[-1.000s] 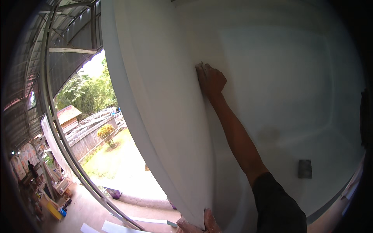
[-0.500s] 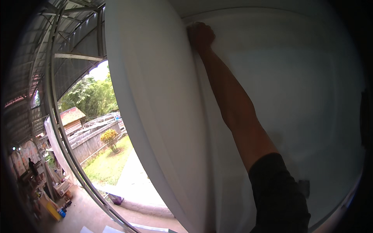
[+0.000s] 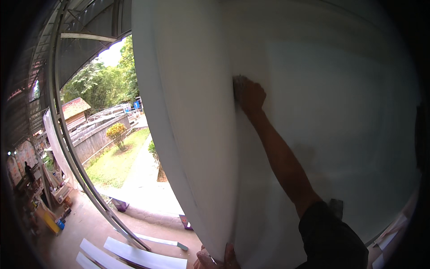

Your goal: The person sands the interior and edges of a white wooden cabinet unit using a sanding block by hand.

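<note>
My right hand is closed around a small greyish, rough-looking pad, whose exact kind I cannot make out. It presses the pad into the inner corner where a tall white side panel meets a wide, shaded white panel. The right arm, in a dark sleeve, reaches up from the lower right. At the bottom edge, my left hand grips the lower edge of the side panel, with fingers showing on either side; the rest of this hand is out of the picture.
A small dark block shows beside my right sleeve. Long white strips lie on the floor at lower left, near a metal post. Wood pieces and tools crowd the far left. Past the opening are grass and a yellow bush.
My right hand has come down along the corner with the pad, from near the top to about mid-height. The view has tilted lower, and my left hand now shows at the bottom.
</note>
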